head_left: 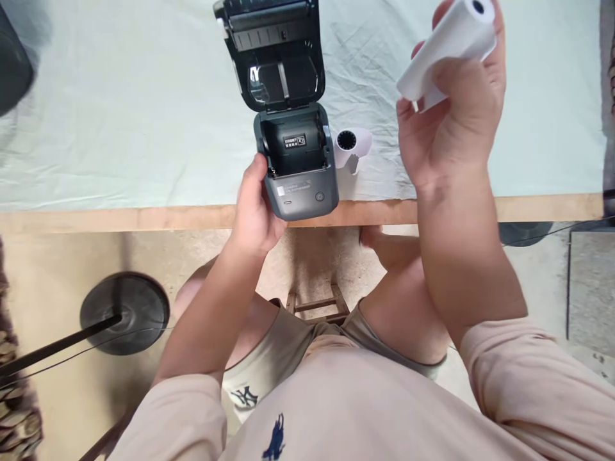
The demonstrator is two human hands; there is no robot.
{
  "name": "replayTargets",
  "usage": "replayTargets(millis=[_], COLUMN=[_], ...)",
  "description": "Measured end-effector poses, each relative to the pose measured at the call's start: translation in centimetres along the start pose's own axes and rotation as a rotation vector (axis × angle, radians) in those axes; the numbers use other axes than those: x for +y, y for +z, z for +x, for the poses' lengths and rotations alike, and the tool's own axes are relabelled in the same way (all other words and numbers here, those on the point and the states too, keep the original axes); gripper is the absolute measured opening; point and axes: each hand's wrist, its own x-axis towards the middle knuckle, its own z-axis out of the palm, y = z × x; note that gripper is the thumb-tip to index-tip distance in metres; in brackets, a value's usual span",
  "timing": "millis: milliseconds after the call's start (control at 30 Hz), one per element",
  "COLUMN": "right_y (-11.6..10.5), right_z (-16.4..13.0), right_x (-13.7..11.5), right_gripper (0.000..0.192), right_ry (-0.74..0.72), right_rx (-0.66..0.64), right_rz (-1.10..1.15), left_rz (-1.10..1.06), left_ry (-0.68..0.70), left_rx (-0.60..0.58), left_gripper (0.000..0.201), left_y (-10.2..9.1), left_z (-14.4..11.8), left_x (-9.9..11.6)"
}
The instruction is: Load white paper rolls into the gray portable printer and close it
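Observation:
My left hand (257, 208) grips a dark label printer (305, 195) from its left side, near the table's front edge. The printer's lid (278, 54) is swung fully up and back, and its paper bay (293, 150) shows a small label and no roll inside. Up at the right, my right hand (461, 115) is closed around a white paper roll (442, 51), held tilted above the table with a loose paper end hanging. A second white paper roll (353, 147), with a dark core, stands on the cloth just right of the printer.
A pale green cloth covers the table (120, 115), whose wooden front edge (120, 218) runs across the view. A dark object (12, 61) sits at the far left. Below are a round black stand base (125, 314) with a pole and a wooden stool (317, 304).

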Motion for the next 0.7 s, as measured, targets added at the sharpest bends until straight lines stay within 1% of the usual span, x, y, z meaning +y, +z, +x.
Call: replayTargets(millis=[33, 67, 100, 133, 167, 200, 267, 333, 400, 467, 567, 700], right_y=[0.5, 1.1, 1.7, 2.3, 2.8, 3.3, 3.8, 3.8, 3.7, 3.4, 3.2, 2.9], right_z=[-0.4, -1.0, -1.7, -2.3, -2.9, -3.4, -3.9, -3.9, -3.7, -3.6, -3.6, -3.4], right_x=[-0.6, -1.3, -1.9, -2.4, -2.8, -3.0, -2.9, -2.6, -2.4, -2.4, -2.6, -2.7], right_gripper=[0.048, 0.044, 0.038, 0.034, 0.036, 0.039, 0.044, 0.04, 0.033, 0.034, 0.034, 0.03], right_ry=[-0.095, -0.239, -0.37, -0.451, -0.52, -0.551, -0.509, -0.415, -0.39, -0.415, -0.417, -0.421], right_rx=[-0.042, -0.073, -0.158, -0.281, -0.356, -0.412, -0.462, -0.475, -0.479, -0.473, -0.471, -0.494], right_rz=[0.009, -0.011, -0.094, -0.219, -0.338, -0.453, -0.637, -0.741, -0.783, -0.818, -0.85, -0.827], left_rz=[0.001, -0.001, -0.001, 0.002, 0.009, 0.02, 0.055, 0.111, 0.169, 0.191, 0.167, 0.151], left_ry=[-0.006, -0.011, -0.012, -0.007, 0.006, 0.022, 0.042, 0.035, 0.012, 0.015, 0.031, 0.041], left_rx=[-0.022, -0.041, -0.056, -0.067, -0.064, -0.054, -0.018, 0.026, 0.055, 0.07, 0.055, 0.048], left_gripper=[0.045, 0.044, 0.042, 0.039, 0.036, 0.033, 0.031, 0.031, 0.031, 0.032, 0.029, 0.028], left_y=[-0.2, -0.4, -0.5, -0.6, -0.6, -0.6, -0.3, 0.1, 0.5, 0.7, 0.7, 0.7], left_z=[0.1, 0.1, 0.1, 0.1, 0.1, 0.0, -0.2, -0.4, -0.6, -0.7, -0.7, -0.6], left_x=[-0.1, -0.2, -0.3, -0.4, -0.4, -0.5, -0.5, -0.3, -0.2, 0.0, 0.0, 0.0])
